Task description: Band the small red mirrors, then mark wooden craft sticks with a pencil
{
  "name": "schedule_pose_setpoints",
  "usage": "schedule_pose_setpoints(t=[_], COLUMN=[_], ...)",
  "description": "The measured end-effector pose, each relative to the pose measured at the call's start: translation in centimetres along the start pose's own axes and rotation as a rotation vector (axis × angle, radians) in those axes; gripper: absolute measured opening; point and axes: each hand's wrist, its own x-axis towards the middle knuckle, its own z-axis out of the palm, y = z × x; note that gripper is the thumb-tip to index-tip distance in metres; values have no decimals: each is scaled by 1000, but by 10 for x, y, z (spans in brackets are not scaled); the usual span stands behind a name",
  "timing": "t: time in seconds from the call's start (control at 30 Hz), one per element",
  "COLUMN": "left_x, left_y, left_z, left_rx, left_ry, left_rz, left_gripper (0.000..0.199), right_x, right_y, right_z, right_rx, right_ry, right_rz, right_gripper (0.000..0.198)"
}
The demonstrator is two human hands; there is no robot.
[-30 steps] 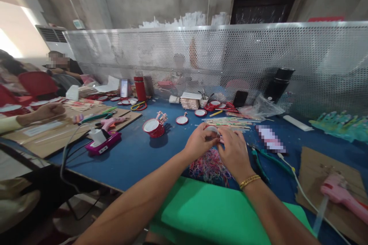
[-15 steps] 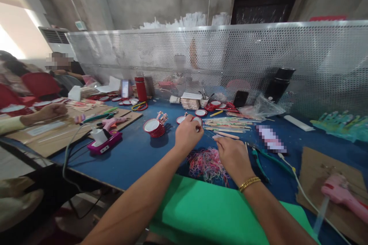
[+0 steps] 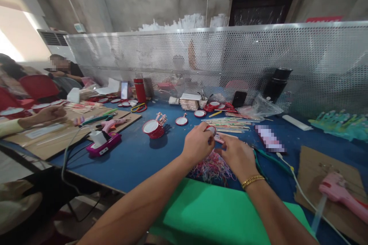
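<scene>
Just right of ctr in the frame, our L hand has a narrow grip, holding a small red-rimmed disc w/ a pale pink neck pointing right. Our R hand is at the neck's far end, thumb & fingers a bit apart; we can't tell if its grip touches. Right below both: multicol. thread tangle on the blue surface. Left of ctr we've a stack of similar discs; lower right, a pink glue gun on cardboard.
</scene>
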Motion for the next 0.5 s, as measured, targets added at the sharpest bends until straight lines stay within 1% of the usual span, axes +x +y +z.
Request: schedule_pose_setpoints(t=[0.07, 0.13, 0.23, 0.3, 0.37, 0.4, 0.5], left_x=[0, 1, 6, 11, 15, 16, 17], left_y=[1, -1, -8, -15, -23, -26, -29], left_z=[1, 3, 7, 10, 13, 14, 16], left_rx=[-38, -142, -422, -601, -745, -825, -1030], left_ry=[-24, -49, -55, -18, 6, -37, -157], left_rz=[3, -1, -42, -83, -130, -163, -311], left_gripper=[11, 13, 17, 22, 18, 18, 34], right_x=[-1, -1, 1, 3, 6, 7, 9], right_y=[1, 2, 5, 7, 9, 9, 8], right_z=[4, 7, 9, 8, 6, 4, 2], right_rx=[14, 48, 135, 205, 278, 310, 363], right_ry=[15, 41, 95, 120, 128, 131, 139], right_rz=[-50, -84, -72, -55, -45, -44, -67], right_gripper=[41, 44, 47, 54, 61, 65, 75])
